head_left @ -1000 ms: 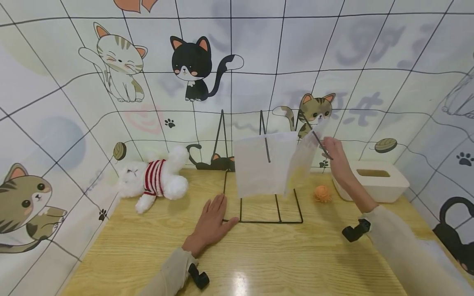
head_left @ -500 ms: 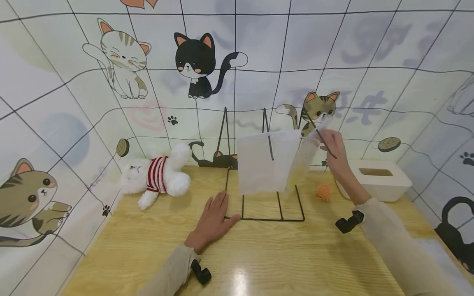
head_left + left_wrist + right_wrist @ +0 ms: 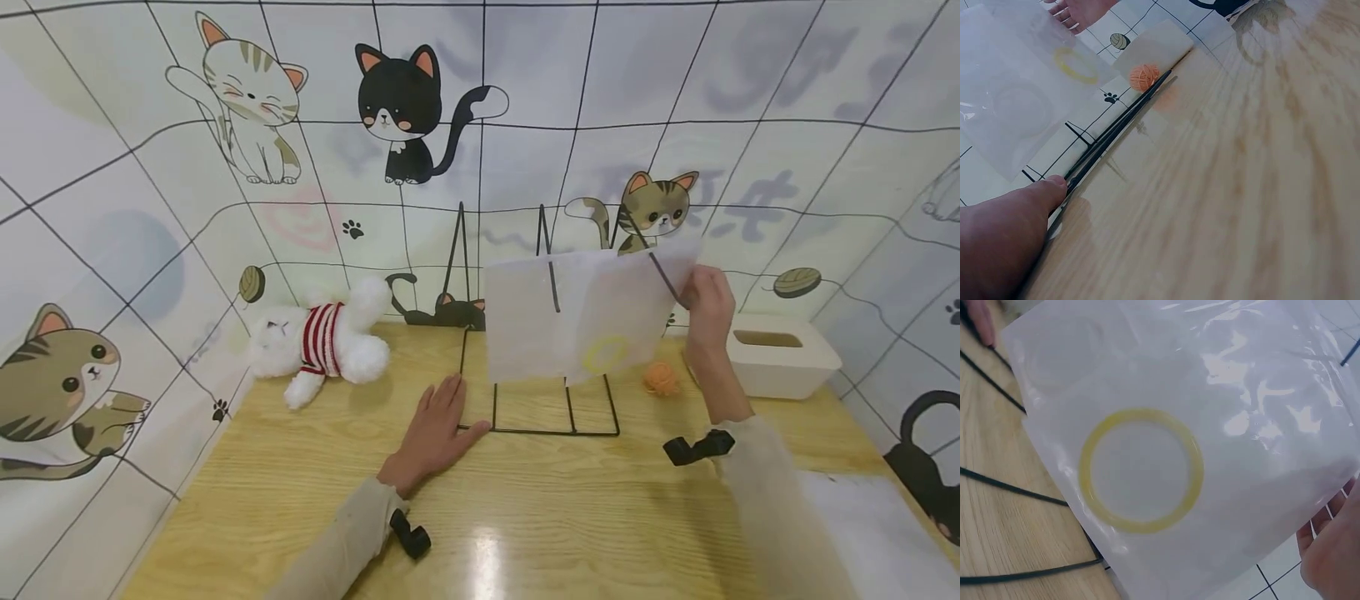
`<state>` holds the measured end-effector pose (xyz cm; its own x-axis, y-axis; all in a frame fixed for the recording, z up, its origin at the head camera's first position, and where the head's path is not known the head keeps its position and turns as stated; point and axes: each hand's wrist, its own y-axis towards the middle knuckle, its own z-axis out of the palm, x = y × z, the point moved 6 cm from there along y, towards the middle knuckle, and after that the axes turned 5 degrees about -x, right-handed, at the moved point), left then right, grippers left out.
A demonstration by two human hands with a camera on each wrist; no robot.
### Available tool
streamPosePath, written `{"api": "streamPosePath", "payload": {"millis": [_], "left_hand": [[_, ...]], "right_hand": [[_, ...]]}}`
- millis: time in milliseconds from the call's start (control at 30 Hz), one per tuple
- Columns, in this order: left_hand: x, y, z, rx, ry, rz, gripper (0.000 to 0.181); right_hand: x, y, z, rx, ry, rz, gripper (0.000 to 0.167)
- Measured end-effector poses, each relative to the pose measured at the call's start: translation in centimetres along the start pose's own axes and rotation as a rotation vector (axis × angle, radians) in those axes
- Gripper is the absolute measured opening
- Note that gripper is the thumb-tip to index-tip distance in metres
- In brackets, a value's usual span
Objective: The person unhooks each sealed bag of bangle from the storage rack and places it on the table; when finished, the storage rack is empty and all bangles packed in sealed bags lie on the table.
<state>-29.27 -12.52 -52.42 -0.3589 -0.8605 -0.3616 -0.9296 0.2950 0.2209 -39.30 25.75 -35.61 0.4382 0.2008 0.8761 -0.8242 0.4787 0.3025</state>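
Note:
Two translucent plastic bags hang side by side from the prongs of a black wire rack [image 3: 536,432]. The left bag [image 3: 525,321] holds a pale ring, faintly seen in the left wrist view. A yellow ring [image 3: 1194,469] shows in the right bag [image 3: 637,308]. At that bag's right edge, by the prong tip, is my right hand [image 3: 708,312]; its fingers [image 3: 1321,520] reach loosely behind the edge, the thumb hidden. My left hand [image 3: 431,433] lies flat on the table, fingers and thumb over the front left corner of the rack's base.
An orange yarn-like ball [image 3: 662,379] sits right of the rack, before a white tissue box [image 3: 783,367]. A white plush toy [image 3: 322,342] in a striped shirt lies at the left. White sheets [image 3: 870,525] lie front right. A cat-printed wall [image 3: 300,100] stands behind.
My right hand has moved a little right from the right bag's upper part. That bag, folded and turned edge-on before, now hangs spread out, showing its yellow ring. The left hand stays in place.

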Motion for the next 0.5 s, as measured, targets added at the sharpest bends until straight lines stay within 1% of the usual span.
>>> {"api": "streamPosePath", "payload": {"millis": [100,133,167,233,300,367,433,500], "left_hand": [[0.0,0.0,-0.1,0.001,0.002,0.003,0.090],[0.1,0.0,-0.1,-0.001,0.004,0.004,0.089],[0.1,0.0,-0.1,-0.003,0.007,0.004,0.090],[0.0,0.0,-0.1,-0.004,0.011,0.003,0.089],[0.0,0.0,-0.2,-0.006,0.007,0.002,0.089],[-0.2,0.0,-0.2,-0.005,-0.002,-0.001,0.089],[-0.2,0.0,-0.2,-0.005,-0.004,-0.002,0.088],[-0.2,0.0,-0.1,-0.011,0.001,-0.002,0.088]], "right_hand": [[0.1,-0.4,-0.3,-0.028,0.168,0.004,0.023],[0.3,-0.5,-0.4,-0.032,0.210,-0.001,0.023],[0.5,-0.7,-0.5,-0.033,0.234,-0.007,0.024],[1.2,-1.0,-0.6,-0.036,0.242,-0.036,0.024],[1.9,-1.4,-0.9,-0.036,0.216,-0.068,0.024],[2.5,-1.7,-1.1,-0.032,0.142,-0.109,0.024],[2.8,-2.0,-1.3,-0.039,0.037,-0.135,0.022],[2.9,-2.4,-1.5,-0.049,-0.044,-0.156,0.020]]}}
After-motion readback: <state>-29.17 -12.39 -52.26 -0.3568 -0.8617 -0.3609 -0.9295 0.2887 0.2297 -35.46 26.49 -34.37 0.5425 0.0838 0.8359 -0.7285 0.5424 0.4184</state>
